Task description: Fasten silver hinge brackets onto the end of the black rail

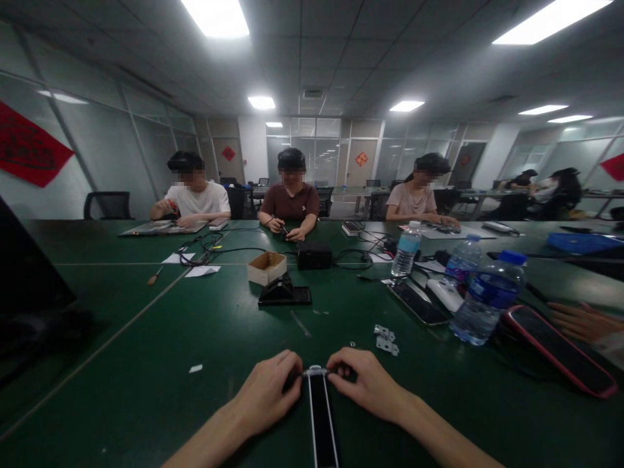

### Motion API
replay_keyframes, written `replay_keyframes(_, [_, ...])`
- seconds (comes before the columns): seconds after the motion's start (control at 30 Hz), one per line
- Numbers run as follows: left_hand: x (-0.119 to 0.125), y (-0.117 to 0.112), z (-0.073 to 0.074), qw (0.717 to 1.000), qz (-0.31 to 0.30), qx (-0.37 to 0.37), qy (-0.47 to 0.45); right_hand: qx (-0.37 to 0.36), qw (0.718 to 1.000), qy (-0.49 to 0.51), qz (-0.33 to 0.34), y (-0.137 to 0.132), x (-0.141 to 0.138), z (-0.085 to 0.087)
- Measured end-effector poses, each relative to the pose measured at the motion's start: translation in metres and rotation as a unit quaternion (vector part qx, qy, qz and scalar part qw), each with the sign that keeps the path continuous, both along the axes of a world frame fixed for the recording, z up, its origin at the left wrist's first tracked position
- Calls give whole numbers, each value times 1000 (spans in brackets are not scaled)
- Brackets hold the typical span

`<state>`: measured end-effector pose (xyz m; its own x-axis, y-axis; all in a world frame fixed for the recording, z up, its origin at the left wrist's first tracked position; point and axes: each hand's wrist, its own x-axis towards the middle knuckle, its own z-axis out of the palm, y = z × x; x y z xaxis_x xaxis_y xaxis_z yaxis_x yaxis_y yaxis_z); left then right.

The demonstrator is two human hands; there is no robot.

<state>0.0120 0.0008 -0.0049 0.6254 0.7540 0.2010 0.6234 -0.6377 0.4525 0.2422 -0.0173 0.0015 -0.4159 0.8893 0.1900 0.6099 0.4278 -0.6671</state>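
Observation:
A long, narrow dark strip with pale edges (pixel 322 416) lies on the green table, running toward me. Across its far end sits a small silvery end piece (pixel 316 370). My left hand (pixel 273 388) is closed, its thumb and fingers pinching the left tip of this end piece. From the other side, my right hand (pixel 364 382) pinches the right tip with thumb and forefinger, its other fingers curled. The fingertips partly hide both tips. Several small grey metal plates (pixel 386 340) lie beyond my right hand, near a tiny ring-like part (pixel 353 344).
Ahead stand an open cardboard box (pixel 267 268) and a black holder (pixel 285 296). To the right are water bottles (pixel 490 299), a phone (pixel 416 302) and a red-edged device (pixel 560 351), with another person's hand (pixel 580 320) beside it. Three people sit opposite. A dark monitor (pixel 29 260) stands left.

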Motion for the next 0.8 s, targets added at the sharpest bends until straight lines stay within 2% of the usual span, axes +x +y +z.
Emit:
replay_keyframes(0.13, [1, 1, 1, 1000, -2, -6, 7, 6, 1000, 1, 4, 0, 2, -2])
replay_keyframes(0.33, [-1, 3, -5, 1000, -1, -11, 11, 15, 1000, -9, 17, 2, 2, -2])
replay_keyframes(0.5, [0, 1, 1, 1000, 2, -19, 11, 19, 999, -22, 23, 2, 4, -2])
replay_keyframes(0.6, [0, 0, 3, 1000, 4, -25, 7, 3, 999, -27, 17, 2, 4, -1])
replay_keyframes(0.8, [-1, -1, -3, 1000, 9, -9, 0, -19, 998, -56, -4, 1, 0, 3])
